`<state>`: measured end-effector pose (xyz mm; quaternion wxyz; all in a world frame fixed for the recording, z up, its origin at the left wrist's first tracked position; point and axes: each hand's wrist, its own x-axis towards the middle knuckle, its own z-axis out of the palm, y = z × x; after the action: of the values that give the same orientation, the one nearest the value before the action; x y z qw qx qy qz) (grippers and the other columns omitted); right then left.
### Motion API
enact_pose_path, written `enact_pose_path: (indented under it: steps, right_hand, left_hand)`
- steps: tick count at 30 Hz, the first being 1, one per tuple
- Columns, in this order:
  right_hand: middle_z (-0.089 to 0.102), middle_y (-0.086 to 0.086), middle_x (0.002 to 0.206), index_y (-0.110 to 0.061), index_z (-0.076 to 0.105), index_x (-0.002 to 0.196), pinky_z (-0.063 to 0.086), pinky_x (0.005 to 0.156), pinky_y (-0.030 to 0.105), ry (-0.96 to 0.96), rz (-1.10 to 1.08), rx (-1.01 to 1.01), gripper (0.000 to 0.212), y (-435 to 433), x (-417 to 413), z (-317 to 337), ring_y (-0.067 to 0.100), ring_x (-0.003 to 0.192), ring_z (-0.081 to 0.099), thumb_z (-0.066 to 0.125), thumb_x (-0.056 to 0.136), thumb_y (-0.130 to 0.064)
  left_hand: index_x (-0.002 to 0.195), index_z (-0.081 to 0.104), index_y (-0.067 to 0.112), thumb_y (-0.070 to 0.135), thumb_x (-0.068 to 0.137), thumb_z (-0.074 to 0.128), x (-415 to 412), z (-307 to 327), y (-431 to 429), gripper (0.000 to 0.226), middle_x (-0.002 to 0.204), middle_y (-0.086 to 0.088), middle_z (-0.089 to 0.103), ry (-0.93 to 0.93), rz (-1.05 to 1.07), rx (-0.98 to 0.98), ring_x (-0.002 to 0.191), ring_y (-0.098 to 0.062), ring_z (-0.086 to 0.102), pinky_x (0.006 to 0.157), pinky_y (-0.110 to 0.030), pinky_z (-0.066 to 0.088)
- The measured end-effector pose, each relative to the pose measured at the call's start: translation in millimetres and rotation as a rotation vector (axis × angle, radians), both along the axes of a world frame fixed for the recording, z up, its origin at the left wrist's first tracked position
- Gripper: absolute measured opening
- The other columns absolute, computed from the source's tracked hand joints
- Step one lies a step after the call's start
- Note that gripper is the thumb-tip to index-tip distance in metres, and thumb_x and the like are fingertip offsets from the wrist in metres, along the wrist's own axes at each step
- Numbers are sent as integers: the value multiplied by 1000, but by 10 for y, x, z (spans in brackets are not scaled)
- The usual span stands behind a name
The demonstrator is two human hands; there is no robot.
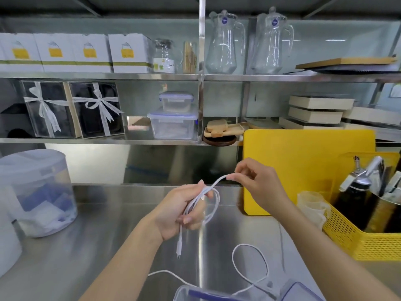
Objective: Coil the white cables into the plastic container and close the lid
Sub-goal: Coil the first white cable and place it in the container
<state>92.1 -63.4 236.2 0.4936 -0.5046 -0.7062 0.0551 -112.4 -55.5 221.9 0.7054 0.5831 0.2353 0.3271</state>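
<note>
Left hand (182, 210) gripping looped white cable (213, 205), right hand (258, 181) pinching its far bend, plug dangling below

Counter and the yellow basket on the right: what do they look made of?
The counter looks like brushed stainless steel: grey, with soft streaky reflections of the shelves and hands. The yellow basket looks like moulded plastic with a matte finish: uniform colour and a regular mesh of small holes in its walls. Neither can be confirmed by look alone.
</note>
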Motion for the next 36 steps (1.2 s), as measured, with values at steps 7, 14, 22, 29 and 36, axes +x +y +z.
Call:
enact_pose_path:
  steps: [7, 14, 22, 29, 36]
  right_hand:
    - [60, -5, 65, -18, 65, 111, 41, 53, 7, 246, -93, -107, 25, 170, 236, -396, -1, 56, 52, 59, 88, -12]
    - [65, 7, 106, -40, 27, 138, 45, 64, 32, -958, 49, -259, 53, 2, -103, -572, 27, 91, 61, 41, 94, -13]
    - [75, -4, 92, -26, 70, 95, 45, 67, 20, -650, 435, -127, 17, -353, -496, -61, 6, 82, 62, 57, 87, -19]
    - [70, 1, 73, -13, 71, 80, 49, 63, 30, -326, 253, -89, 10, -203, -393, -104, 10, 67, 59, 65, 82, -21]
    - [65, -20, 74, -27, 71, 98, 46, 60, 15, 25, 409, -278, 17, -169, -277, -212, 3, 64, 57, 62, 84, -24]
  left_hand:
    - [79, 56, 10, 30, 85, 62, -228, 88, 11, 22, 35, 5, 44, -486, -118, -192, 27, -6, 36, 35, -19, 42]
    - [95, 50, 6, 33, 90, 43, -295, 82, 190, 28, 110, -14, 71, -375, 217, -38, 101, -35, 67, 68, -53, 58]
    - [85, 42, 8, 31, 101, 34, -163, -261, 122, 29, 97, -9, 72, 153, 238, 62, 76, -30, 70, 68, -56, 57]
    - [87, 47, 7, 23, 98, 29, 29, -325, -18, 26, 43, -2, 52, 234, 47, 104, 31, -9, 24, 41, -20, 17]
    - [60, 51, 20, 43, 85, 51, -50, -303, -13, 34, 38, 12, 25, -32, -97, -98, 31, -4, 16, 36, -13, 20]
